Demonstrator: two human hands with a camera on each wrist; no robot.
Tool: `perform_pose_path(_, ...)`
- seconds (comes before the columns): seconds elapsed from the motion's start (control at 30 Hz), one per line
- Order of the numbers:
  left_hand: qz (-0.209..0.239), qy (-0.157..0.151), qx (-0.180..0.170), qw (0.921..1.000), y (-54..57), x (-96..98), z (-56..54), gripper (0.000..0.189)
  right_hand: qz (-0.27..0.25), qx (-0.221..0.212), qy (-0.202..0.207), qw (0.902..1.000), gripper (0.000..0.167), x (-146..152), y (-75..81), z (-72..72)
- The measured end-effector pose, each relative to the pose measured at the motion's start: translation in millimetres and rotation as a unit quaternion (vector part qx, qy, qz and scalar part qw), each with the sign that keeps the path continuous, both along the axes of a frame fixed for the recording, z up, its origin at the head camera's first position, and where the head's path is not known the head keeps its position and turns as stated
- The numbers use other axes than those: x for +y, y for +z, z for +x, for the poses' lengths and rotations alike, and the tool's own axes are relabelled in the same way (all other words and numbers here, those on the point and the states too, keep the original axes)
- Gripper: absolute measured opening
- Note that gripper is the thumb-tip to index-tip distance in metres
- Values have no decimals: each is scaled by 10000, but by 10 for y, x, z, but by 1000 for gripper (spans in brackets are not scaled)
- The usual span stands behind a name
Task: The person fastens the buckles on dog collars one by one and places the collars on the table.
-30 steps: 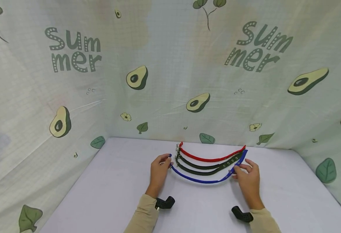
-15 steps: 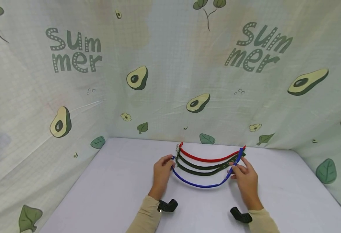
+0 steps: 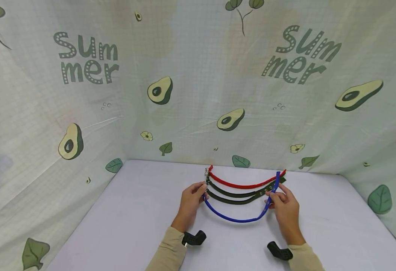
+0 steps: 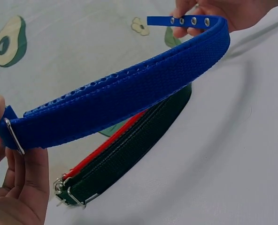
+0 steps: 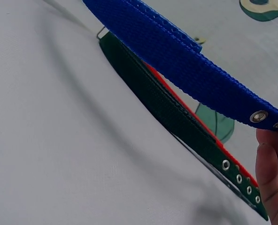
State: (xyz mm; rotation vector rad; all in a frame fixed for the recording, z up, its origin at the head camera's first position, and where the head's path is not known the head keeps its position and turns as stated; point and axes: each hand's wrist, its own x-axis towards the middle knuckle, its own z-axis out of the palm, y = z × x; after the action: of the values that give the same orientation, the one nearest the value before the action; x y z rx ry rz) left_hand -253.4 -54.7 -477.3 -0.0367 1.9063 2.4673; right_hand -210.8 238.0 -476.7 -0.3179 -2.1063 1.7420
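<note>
A blue webbing collar (image 3: 240, 220) bows toward the person between both hands. My left hand (image 3: 190, 203) pinches its buckle end, where a metal loop shows in the left wrist view. Near the eyeleted end, my right hand (image 3: 287, 212) pinches the strap between thumb and fingers, and the tip sticks up past them. In the right wrist view the blue collar (image 5: 190, 77) hangs above the table, its curved shadow below. Just behind it stand dark green collars (image 3: 235, 202) on edge, with a red collar (image 3: 242, 186) behind those. Their buckles gather at the left.
The white table (image 3: 123, 226) runs back to a patterned cloth backdrop (image 3: 191, 128) with avocado and leaf prints. More cloth rises at both sides. Each wrist wears a black mount (image 3: 195, 238).
My left hand has moved right, bringing the buckle end close to the green collars' buckles. My right hand has shifted slightly left, and the blue collar sags in a deeper curve.
</note>
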Motion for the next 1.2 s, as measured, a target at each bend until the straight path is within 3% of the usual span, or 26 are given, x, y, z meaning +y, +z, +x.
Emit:
perform_pose_path(0.23, -57, -223, 202, 9995, 15, -14, 26, 49, -98, 32, 6, 9999, 53, -18, -10, -18)
perform_pose_path(0.43, -261, -220, 147, 9993, 38, -11, 28, 48, -134, 49, -60, 9999, 49, -33, -10, -27)
perform_pose_path(0.8, 345, -163, -29, 9993, 70, 20, 44, 47, 122, 42, 1, 9999, 39, -57, -5, -16)
perform_pose_path(1.2, 234, -133, -138, 9995, 53, 20, 42, 46, 10, 230, 135, 9996, 30, -85, -19, -15)
